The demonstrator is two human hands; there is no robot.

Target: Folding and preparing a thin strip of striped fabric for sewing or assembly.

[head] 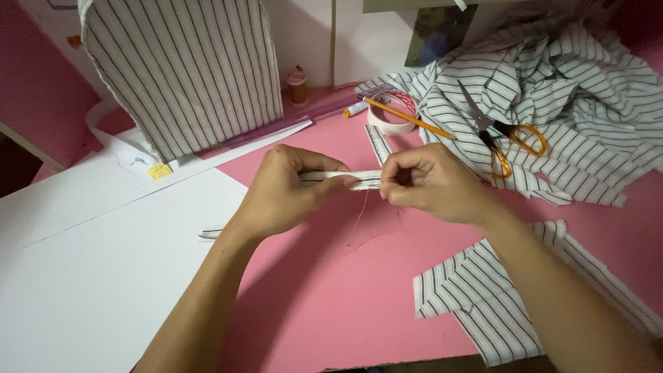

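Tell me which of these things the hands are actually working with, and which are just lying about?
In hand:
left hand
right hand
narrow striped fabric strip pinched between both
loose thread hanging from it

Lying about:
orange-handled scissors
pencil
tape roll
striped fabric heap
cut striped pieces
white paper

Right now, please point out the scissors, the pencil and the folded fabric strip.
scissors (498,135): head view, at the pivot.
pencil (407,118): head view, mid shaft.
folded fabric strip (362,179): head view, the part between both hands.
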